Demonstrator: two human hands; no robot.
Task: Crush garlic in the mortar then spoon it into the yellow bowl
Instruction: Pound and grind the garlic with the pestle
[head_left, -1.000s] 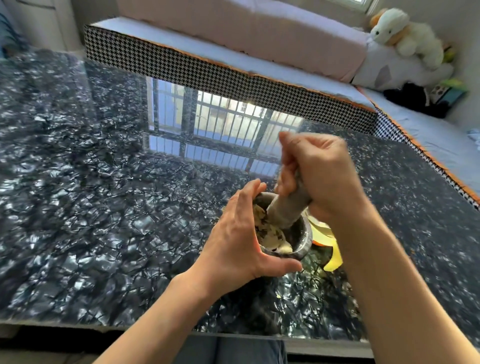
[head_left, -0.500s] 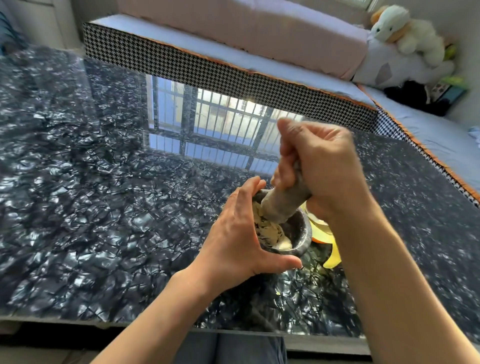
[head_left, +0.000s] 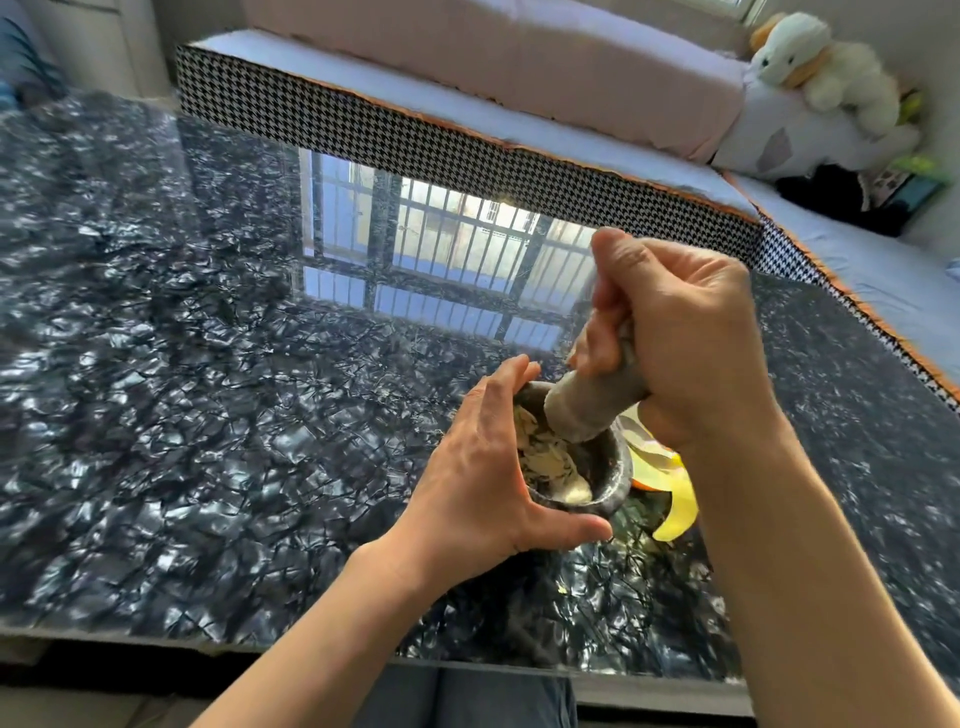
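Left of the mortar, the left hand is curling around its wall, bracing it on the glossy dark table; if that brace is slackening, the stone could skid. Inside the mortar, flattened garlic is lying in flakes that could jump out. Above the mortar, the right hand is gripping the pestle, whose long axis is slanting, its broad end pointing down-left. Right of the mortar, the yellow bowl is sitting just beside it, mostly hidden.
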